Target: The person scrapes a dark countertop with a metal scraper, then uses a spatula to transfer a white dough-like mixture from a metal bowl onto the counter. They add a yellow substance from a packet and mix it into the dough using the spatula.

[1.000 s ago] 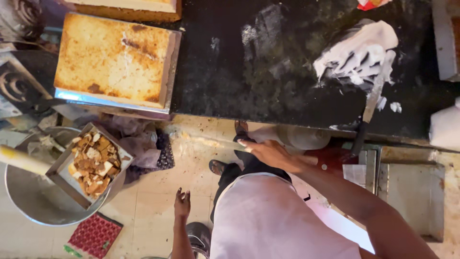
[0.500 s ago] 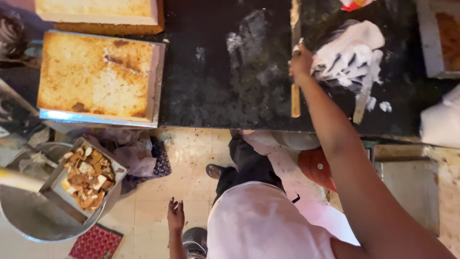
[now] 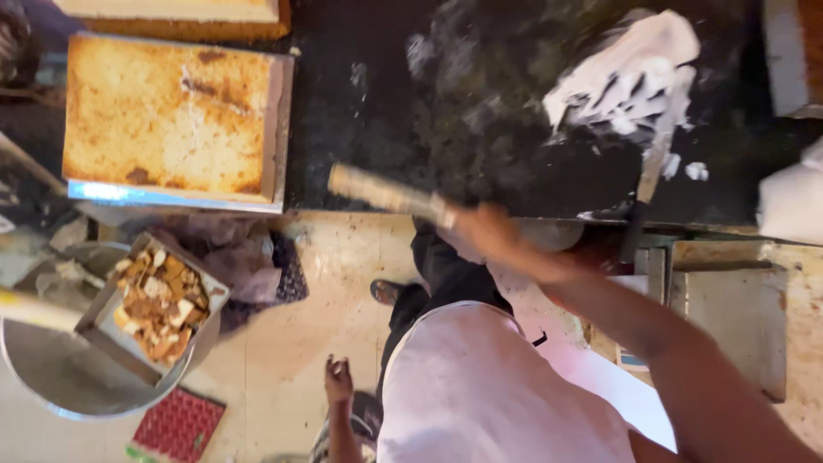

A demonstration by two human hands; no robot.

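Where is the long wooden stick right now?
In the head view, the wooden stick is in the person's right hand, lying across the front edge of the dark counter, just right of the big browned cake slab in its tray.

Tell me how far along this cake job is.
Done: the browned sheet cake sits in its tray; cut scraps fill a small tray. In hand: the right hand grips a long flat stick over the black counter; the left hand hangs low. Left: the white cream pile is not on the cake.
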